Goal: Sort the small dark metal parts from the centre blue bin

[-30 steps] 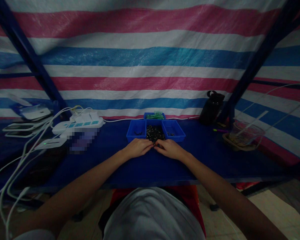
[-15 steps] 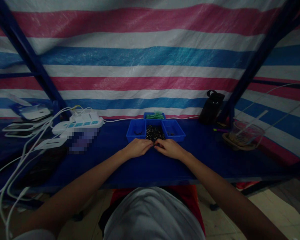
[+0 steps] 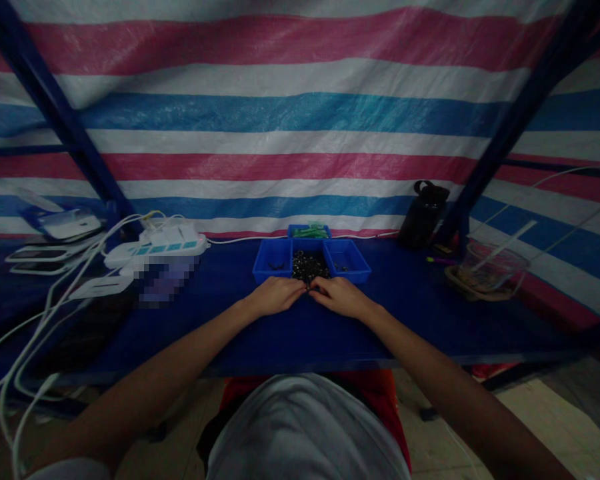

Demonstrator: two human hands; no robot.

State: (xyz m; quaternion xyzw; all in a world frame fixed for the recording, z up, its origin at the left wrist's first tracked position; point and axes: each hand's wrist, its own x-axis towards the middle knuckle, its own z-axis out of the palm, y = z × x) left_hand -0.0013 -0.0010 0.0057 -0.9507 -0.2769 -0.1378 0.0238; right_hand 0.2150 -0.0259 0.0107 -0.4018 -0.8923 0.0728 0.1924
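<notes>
My left hand (image 3: 279, 295) and my right hand (image 3: 341, 297) meet fingertip to fingertip at the near edge of the middle blue bin. Both are closed in a pinch; whatever lies between the fingers is too small to make out. Just beyond them, a heap of small dark, shiny parts (image 3: 307, 263) fills that middle bin. To its left stands a blue bin (image 3: 264, 261) with a few dark pieces inside. On the other side, a second blue bin (image 3: 357, 259) holds a few small pieces. Green packets (image 3: 310, 231) lie in a further bin behind.
On the left of the blue table (image 3: 300, 340) are a white power strip (image 3: 155, 251), tangled white cables and several phones (image 3: 43, 255). A black bottle (image 3: 423, 215) stands at the back right, near a clear plastic bowl (image 3: 497, 263). Blue frame posts rise on both sides.
Both hands stay at the same spot, with only a very slight shift of the fingers. The bins and other things have not moved.
</notes>
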